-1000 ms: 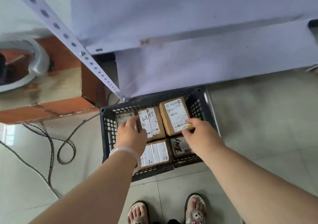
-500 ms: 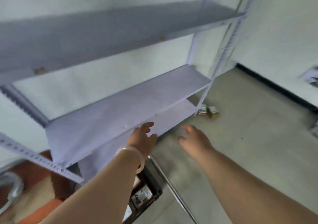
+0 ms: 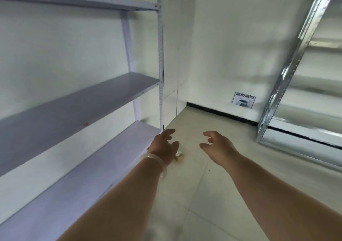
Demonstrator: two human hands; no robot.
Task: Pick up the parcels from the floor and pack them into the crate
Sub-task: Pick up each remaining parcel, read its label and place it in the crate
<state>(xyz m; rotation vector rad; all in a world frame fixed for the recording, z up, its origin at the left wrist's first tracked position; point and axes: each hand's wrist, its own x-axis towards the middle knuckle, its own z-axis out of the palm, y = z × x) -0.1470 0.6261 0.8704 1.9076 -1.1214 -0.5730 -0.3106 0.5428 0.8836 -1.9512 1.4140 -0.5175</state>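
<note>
The left hand, beside a white shelf rack, and the right hand, farther off, are held out empty, fingers spread. What seems a parcel is seen on the floor at the rack's foot.

**Colour and pattern reference: shelving, floor and fittings**

Shelf unit: uniform pale lilac boards, with one small brown spot on the middle board. Its front upright: the same lilac, marked with a vertical row of small dark holes. Wall: plain white. Floor: pale beige-grey tiles divided by thin darker grout lines. Skirting strip, along the floor's far edge: black. Notice sheet: white with black characters above a dark grey picture. Rack, at the floor's right edge: bright silver metal with a perforated hole pattern. Parcel: tan cardboard with a pale label. Bracelet: translucent milky white.
</note>
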